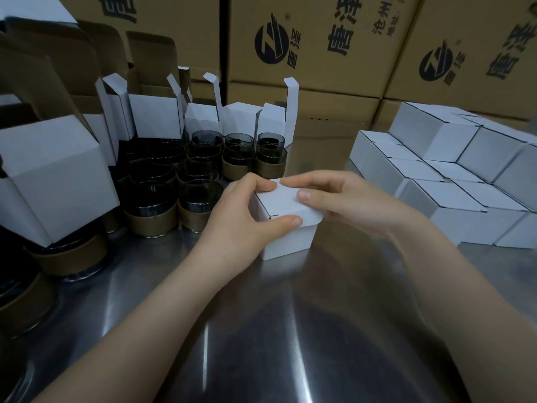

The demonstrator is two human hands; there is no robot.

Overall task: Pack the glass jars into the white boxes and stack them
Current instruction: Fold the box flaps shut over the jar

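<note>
1. At the middle of the steel table, a small white box stood upright between both hands, with its lid folded down over the top.
2. The left hand gripped the white box from its left side. Its thumb lay along the front top edge and one finger was curled onto the lid's rear left corner.
3. The right hand held the lid from the right. Its thumb pressed flat on top, its index finger bent along the rear edge, and its other fingers curled at the box's right side.
4. The lid's rounded front-right corner overhung the box wall slightly. Whether its flap was tucked in could not be told.
5. What the white box held could not be seen.
6. Left of it, dark glass jars with brown paper sleeves stood in close rows on the table, the nearest just beside the left hand.
7. Behind the jars, open white boxes stood with their lids raised.
8. On the right, closed white boxes were stacked in two layers, apart from the right hand.
9. Brown cartons with dark printing lined the back.
</note>
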